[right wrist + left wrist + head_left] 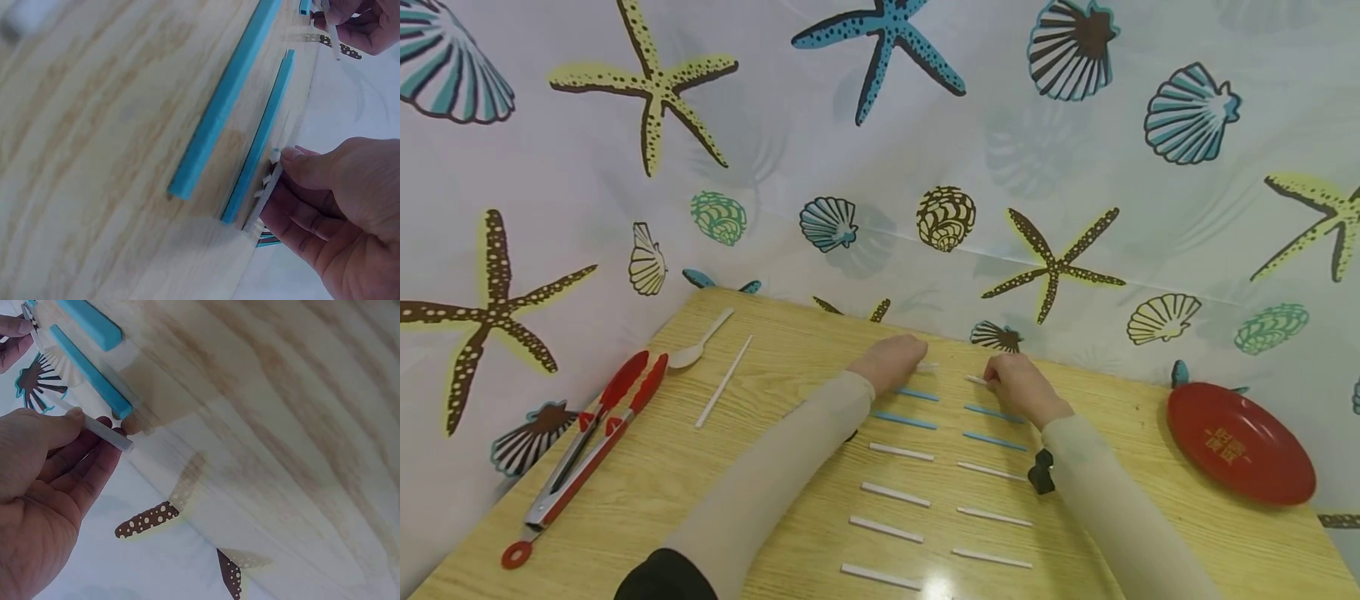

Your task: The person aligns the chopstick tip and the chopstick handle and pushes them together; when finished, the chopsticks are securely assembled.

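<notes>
Two columns of short, thin sticks lie across the table. At the far end of the left column, my left hand [891, 364] pinches a white stick [109, 432] between thumb and fingers. My right hand [1024, 390] pinches another white stick [265, 197] at the far end of the right column, close over the tabletop. Just nearer than the left hand lie two blue sticks [906, 421]. Below the right hand are two more blue sticks [995, 442]. Several white sticks [895, 495] continue the left column toward me, and others [994, 517] continue the right one.
Red-tipped tongs [602, 450] lie along the table's left side, beside a white spoon [688, 354] and a longer white stick [724, 382]. A red oval dish [1240, 442] sits at the right edge. A shell-and-starfish curtain [880, 167] hangs behind the table [797, 342].
</notes>
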Demonstrator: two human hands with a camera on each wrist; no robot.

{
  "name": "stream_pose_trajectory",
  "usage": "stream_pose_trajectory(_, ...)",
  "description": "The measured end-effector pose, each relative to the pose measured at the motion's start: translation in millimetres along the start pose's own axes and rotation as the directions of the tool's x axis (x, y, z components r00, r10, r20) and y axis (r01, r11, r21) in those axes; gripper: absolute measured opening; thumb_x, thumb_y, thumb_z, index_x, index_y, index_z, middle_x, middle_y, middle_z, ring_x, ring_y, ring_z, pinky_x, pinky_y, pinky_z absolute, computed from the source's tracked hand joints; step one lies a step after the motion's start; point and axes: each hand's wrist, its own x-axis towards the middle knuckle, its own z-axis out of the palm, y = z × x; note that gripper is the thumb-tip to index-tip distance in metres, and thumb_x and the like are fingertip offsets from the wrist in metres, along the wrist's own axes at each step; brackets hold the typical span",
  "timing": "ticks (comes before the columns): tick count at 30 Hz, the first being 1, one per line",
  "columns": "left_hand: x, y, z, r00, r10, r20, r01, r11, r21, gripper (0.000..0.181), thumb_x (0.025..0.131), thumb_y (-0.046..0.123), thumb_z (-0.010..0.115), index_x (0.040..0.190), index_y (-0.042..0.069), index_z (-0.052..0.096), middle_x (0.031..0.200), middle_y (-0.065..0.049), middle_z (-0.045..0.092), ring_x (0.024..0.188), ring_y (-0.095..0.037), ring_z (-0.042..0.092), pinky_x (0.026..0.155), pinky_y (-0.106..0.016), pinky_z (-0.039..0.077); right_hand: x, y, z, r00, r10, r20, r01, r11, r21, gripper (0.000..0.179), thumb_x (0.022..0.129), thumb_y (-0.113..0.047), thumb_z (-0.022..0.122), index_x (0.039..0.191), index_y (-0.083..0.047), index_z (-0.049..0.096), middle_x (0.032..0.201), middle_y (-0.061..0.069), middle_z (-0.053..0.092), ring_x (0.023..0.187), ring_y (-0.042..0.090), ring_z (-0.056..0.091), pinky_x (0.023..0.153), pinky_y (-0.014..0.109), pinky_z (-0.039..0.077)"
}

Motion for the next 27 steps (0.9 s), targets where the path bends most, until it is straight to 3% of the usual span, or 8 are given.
stream_pose_trajectory(5,-6.0,-6.4,-7.5,0.998,0.054,-0.027,-0.055,0.998,-0.024,0.01,0.1,0.0,0.055,0.109,0.005,0.056,0.094,-0.009,0.064,0.088,-0.022,0.064,0.074,-0.03,0.053,-8.9,-5,-11,0.999,0.002,-0.042,-0.001,1.0,0.004,0.01,0.099,-0.003,0.058,0.107,0.002,0.063,0.099,0.013,0.066,0.093,0.029,0.064,0.08,0.04,0.053)
stream_pose_trajectory(7,-8.4,-8.6,-11.5,0.997,0.077,-0.031,-0.078,0.996,-0.03,0.014,0.098,-0.004,0.055,0.108,0.006,0.056,0.093,-0.008,0.063,0.086,-0.021,0.063,0.073,-0.029,0.052,-13.9,-7,-18,0.997,-0.037,-0.074,0.037,0.999,0.005,0.008,0.1,-0.001,0.057,0.107,0.001,0.058,0.096,0.013,0.065,0.09,0.029,0.064,0.076,0.04,0.053)
stream_pose_trajectory(13,-16.9,-10.1,-29.7,0.991,0.117,-0.066,-0.121,0.991,-0.061,0.027,0.094,-0.005,0.063,0.119,0.005,0.061,0.11,-0.008,0.067,0.099,-0.02,0.065,0.081,-0.029,0.053,-24.2,-10,-35,0.97,-0.173,-0.17,0.169,0.985,-0.036,0.01,0.097,0.002,0.059,0.107,0.001,0.056,0.094,0.013,0.065,0.081,0.028,0.065,0.068,0.037,0.054)
stream_pose_trajectory(18,-30.1,-6.1,-44.2,0.989,0.124,-0.075,-0.128,0.99,-0.058,0.029,0.094,0.0,0.066,0.122,0.008,0.067,0.113,-0.007,0.065,0.1,-0.018,0.064,0.079,-0.027,0.054,-31.6,-15,-44,0.968,-0.177,-0.18,0.173,0.984,-0.034,0.017,0.097,0.002,0.06,0.113,0.0,0.063,0.103,0.012,0.068,0.083,0.026,0.066,0.07,0.037,0.055)
stream_pose_trajectory(22,-43.4,-2.2,-50.7,0.979,0.163,-0.122,-0.168,0.985,-0.032,0.025,0.095,0.004,0.066,0.119,0.012,0.068,0.107,-0.004,0.064,0.093,-0.016,0.064,0.074,-0.024,0.053,-38.6,-21,-49,0.96,-0.199,-0.195,0.192,0.98,-0.052,0.018,0.096,0.001,0.062,0.113,-0.003,0.067,0.104,0.01,0.069,0.084,0.026,0.066,0.073,0.039,0.054)
stream_pose_trajectory(27,-61.1,2.1,-53.5,0.962,0.201,-0.187,-0.207,0.978,-0.014,0.022,0.095,0.006,0.067,0.115,0.014,0.067,0.101,-0.003,0.062,0.085,-0.016,0.063,0.069,-0.025,0.052,-53.6,-32,-54,0.929,-0.276,-0.246,0.262,0.961,-0.089,0.019,0.096,0.0,0.063,0.112,-0.008,0.066,0.099,0.007,0.068,0.08,0.022,0.063,0.069,0.038,0.053)
